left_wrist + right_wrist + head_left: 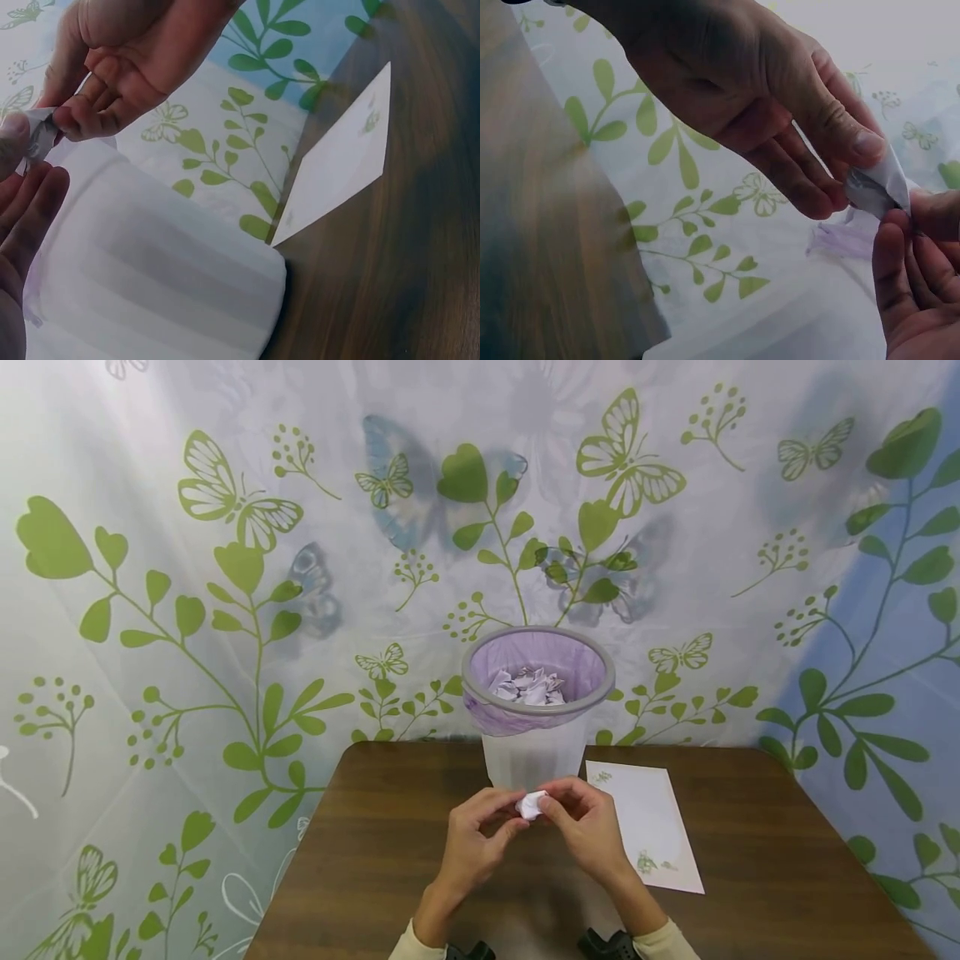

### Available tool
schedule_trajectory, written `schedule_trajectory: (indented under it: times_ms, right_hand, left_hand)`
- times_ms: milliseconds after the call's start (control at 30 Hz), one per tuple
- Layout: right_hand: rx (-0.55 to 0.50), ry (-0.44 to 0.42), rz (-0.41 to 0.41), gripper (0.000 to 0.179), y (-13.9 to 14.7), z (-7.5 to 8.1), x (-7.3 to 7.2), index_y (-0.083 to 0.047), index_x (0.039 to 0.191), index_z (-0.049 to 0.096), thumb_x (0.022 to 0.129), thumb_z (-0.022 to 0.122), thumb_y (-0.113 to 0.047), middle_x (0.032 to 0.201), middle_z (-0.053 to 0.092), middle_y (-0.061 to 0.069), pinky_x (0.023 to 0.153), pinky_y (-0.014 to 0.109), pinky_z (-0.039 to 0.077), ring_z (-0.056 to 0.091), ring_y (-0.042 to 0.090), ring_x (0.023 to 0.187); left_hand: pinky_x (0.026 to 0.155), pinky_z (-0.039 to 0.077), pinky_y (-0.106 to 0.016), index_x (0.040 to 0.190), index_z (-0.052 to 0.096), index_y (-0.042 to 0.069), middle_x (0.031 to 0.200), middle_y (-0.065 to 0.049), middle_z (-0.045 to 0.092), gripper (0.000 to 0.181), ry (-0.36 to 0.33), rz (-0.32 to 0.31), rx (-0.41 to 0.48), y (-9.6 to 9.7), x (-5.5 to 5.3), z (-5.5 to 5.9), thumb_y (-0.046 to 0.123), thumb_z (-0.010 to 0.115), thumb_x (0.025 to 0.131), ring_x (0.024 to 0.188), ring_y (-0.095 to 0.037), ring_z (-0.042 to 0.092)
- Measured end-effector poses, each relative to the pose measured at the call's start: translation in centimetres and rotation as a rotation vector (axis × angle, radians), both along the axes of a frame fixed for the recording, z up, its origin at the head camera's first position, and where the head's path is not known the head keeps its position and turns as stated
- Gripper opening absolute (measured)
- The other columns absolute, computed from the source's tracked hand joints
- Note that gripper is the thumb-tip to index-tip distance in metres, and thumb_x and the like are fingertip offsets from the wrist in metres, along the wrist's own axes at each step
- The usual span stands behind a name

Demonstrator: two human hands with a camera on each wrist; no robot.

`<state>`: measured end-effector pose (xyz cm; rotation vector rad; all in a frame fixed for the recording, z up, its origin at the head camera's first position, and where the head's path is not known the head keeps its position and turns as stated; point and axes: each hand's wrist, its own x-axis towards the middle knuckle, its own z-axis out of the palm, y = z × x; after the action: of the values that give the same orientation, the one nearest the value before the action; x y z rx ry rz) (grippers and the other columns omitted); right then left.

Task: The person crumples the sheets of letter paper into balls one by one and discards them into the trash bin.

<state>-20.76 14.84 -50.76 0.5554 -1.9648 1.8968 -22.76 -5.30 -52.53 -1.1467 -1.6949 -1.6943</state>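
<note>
A small crumpled piece of white paper (531, 806) is pinched between my two hands, in front of the bin. My left hand (474, 837) grips it from the left with thumb and fingertips. From the other side, the thumb and fingers of my right hand (588, 831) pinch it too. In the right wrist view the paper (877, 184) looks folded and creased, with a greyish inner side. Just beyond the hands stands a white bin (534, 758) with a grey rim and a purple liner. Several crumpled white papers (528, 687) lie inside it.
A flat white sheet (643, 822) printed with small green plants lies right of the bin on the dark wooden table (375, 852). Behind the table hangs a curtain (420, 585) with green leaves and butterflies. Dark bands sit at both wrists.
</note>
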Motion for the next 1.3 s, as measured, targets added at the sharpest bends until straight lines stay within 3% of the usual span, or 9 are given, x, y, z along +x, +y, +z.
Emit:
schedule_trajectory:
  times_ms: [100,333,567,733,967,1167,1300]
  right_hand:
    - [0.012,0.018,-0.007,0.009,-0.1,0.1,0.0,0.002,0.109,0.076,0.100,0.074,0.005,0.093,0.079,0.011,0.072,0.033,0.068,0.077,0.020,0.078]
    - [0.094,0.089,-0.048,0.018,-0.2,1.1,-0.2,-0.002,0.118,0.078,0.100,0.077,0.001,0.099,0.080,0.013,0.074,0.025,0.065,0.076,0.015,0.084]
    - [0.183,0.204,-0.100,0.023,0.3,3.2,-0.9,-0.010,0.115,0.081,0.095,0.081,0.003,0.104,0.078,0.010,0.058,0.024,0.059,0.079,0.014,0.085]
    - [0.188,0.234,-0.098,0.027,0.6,4.8,-1.6,-0.010,0.111,0.082,0.092,0.082,0.008,0.103,0.080,0.009,0.064,0.022,0.061,0.078,0.005,0.090]
    - [0.197,0.313,-0.100,0.025,0.9,6.8,-2.7,-0.004,0.112,0.083,0.091,0.082,0.010,0.101,0.083,0.015,0.076,0.019,0.064,0.081,0.007,0.089]
    - [0.244,0.405,-0.146,0.025,1.1,9.0,-4.0,-0.004,0.110,0.083,0.089,0.084,0.009,0.102,0.083,0.013,0.086,0.017,0.062,0.080,0.006,0.091]
    - [0.269,0.463,-0.196,0.026,1.3,10.2,-5.3,-0.005,0.109,0.083,0.088,0.084,0.010,0.101,0.083,0.012,0.086,0.015,0.062,0.080,0.010,0.090]
  left_hand:
    - [0.081,0.069,-0.038,0.123,0.076,-0.005,0.111,-0.022,0.076,0.035,-0.002,0.003,0.016,-0.1,0.0,0.1,-0.012,0.083,0.089,0.093,-0.032,0.079]
    - [0.080,0.069,-0.037,0.120,0.078,-0.001,0.106,-0.017,0.078,0.032,-0.001,0.079,-0.004,-0.4,-0.4,1.2,-0.007,0.085,0.089,0.090,-0.028,0.078]
    - [0.078,0.069,-0.040,0.122,0.080,0.001,0.113,-0.013,0.079,0.028,0.032,0.115,-0.122,-1.1,-1.7,3.6,-0.002,0.082,0.094,0.093,-0.027,0.077]
    - [0.080,0.069,-0.037,0.121,0.081,0.000,0.119,-0.014,0.080,0.028,0.051,0.110,-0.174,-1.6,-2.5,5.8,0.000,0.084,0.093,0.100,-0.030,0.079]
    - [0.077,0.066,-0.028,0.122,0.081,0.001,0.122,-0.013,0.081,0.031,0.134,0.119,-0.228,-1.8,-3.9,8.4,0.002,0.086,0.092,0.106,-0.025,0.080]
    - [0.076,0.065,-0.035,0.122,0.081,-0.002,0.123,-0.016,0.081,0.032,0.256,0.147,-0.274,-1.6,-5.4,10.7,-0.002,0.086,0.091,0.108,-0.028,0.080]
    - [0.089,0.066,-0.035,0.122,0.080,-0.003,0.124,-0.016,0.081,0.032,0.316,0.183,-0.318,-1.3,-6.4,12.3,-0.003,0.086,0.091,0.113,-0.029,0.079]
